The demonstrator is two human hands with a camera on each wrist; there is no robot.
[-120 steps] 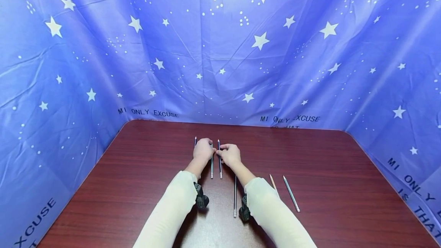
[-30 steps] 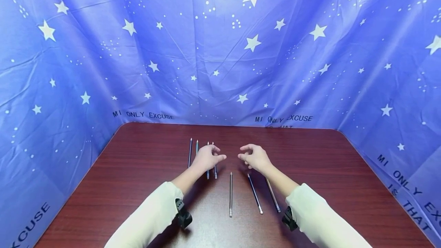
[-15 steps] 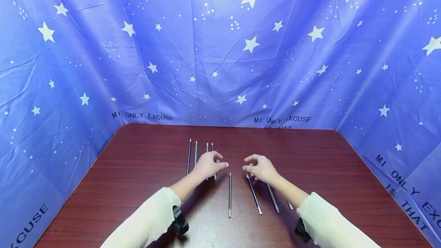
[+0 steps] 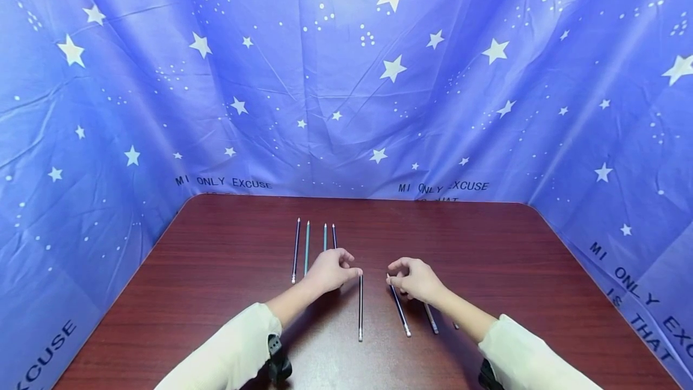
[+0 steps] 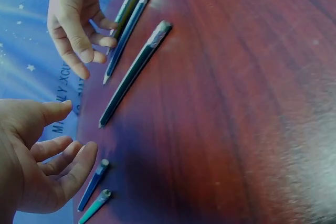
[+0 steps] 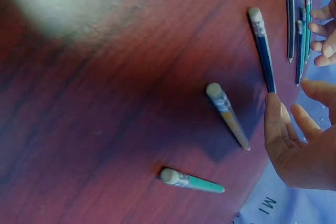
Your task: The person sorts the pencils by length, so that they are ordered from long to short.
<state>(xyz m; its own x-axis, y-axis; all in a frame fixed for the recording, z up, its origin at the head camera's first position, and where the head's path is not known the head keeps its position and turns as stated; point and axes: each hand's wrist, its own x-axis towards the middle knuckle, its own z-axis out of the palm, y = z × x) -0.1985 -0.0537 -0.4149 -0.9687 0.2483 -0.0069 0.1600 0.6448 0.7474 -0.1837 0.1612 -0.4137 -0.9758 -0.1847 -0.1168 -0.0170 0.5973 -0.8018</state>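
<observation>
My left hand [image 4: 332,271] hovers with loosely bent fingers by the tip of a dark striped pencil [image 4: 360,312]; in the left wrist view there is a gap between the hand [image 5: 42,166] and this pencil [image 5: 131,80]. My right hand [image 4: 418,280] is over the tip end of a dark blue pencil [image 4: 400,313]. Whether its fingers touch that pencil [image 6: 263,51] is hard to tell in the right wrist view. Neither hand grips anything. A tan pencil [image 6: 231,119] and a green pencil [image 6: 199,182] lie under and beside the right hand, partly hidden in the head view.
Left of the left hand, several pencils lie side by side, tips away: a dark blue one [image 4: 296,251], a teal one [image 4: 307,245], another teal one [image 4: 325,236] and a dark one [image 4: 334,235]. Starry blue cloth [image 4: 346,77] hangs behind the reddish-brown table [image 4: 216,245].
Four seconds ago both hands were together at the row, the right pinching a dark pencil. They have since parted, and over the last second both have come nearer, towards the middle pencils.
</observation>
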